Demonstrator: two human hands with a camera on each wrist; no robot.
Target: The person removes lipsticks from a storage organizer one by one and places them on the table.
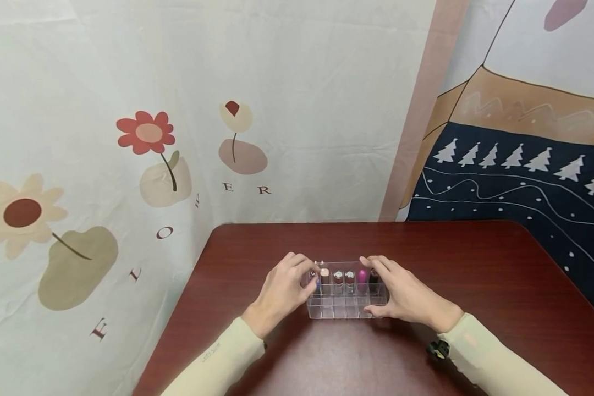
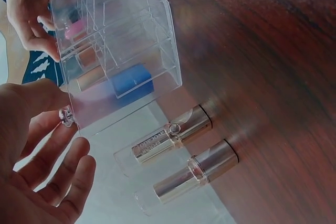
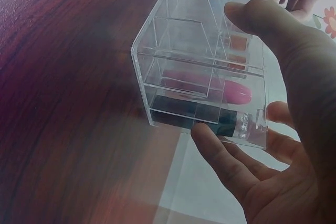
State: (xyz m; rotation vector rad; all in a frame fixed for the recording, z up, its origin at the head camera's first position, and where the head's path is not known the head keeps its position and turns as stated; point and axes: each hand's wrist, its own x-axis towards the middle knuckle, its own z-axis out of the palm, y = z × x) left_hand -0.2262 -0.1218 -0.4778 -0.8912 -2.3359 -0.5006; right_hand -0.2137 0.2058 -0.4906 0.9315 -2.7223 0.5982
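Observation:
A clear plastic lipstick organizer [image 1: 335, 312] stands on the table, with several lipsticks in its back row and vacant front compartments. My left hand [image 1: 288, 279] is at its left end. Thumb and fingers pinch the jewelled top [image 2: 66, 116] of a blue-based lipstick [image 2: 132, 80] seated in the end slot. My right hand [image 1: 405, 287] grips the organizer's right end, thumb toward the front and fingers around the side and back. Near that hand, a pink lipstick [image 3: 239, 94] and a dark lipstick [image 3: 220, 121] sit in the slots.
Two clear-capped, metallic lipsticks [image 2: 214, 161] stand on the table behind the organizer, as the left wrist view shows. The reddish-brown table [image 1: 475, 264] meets a flower-patterned curtain [image 1: 326, 137] at its back and a dark tree-patterned one [image 1: 515, 187] at right.

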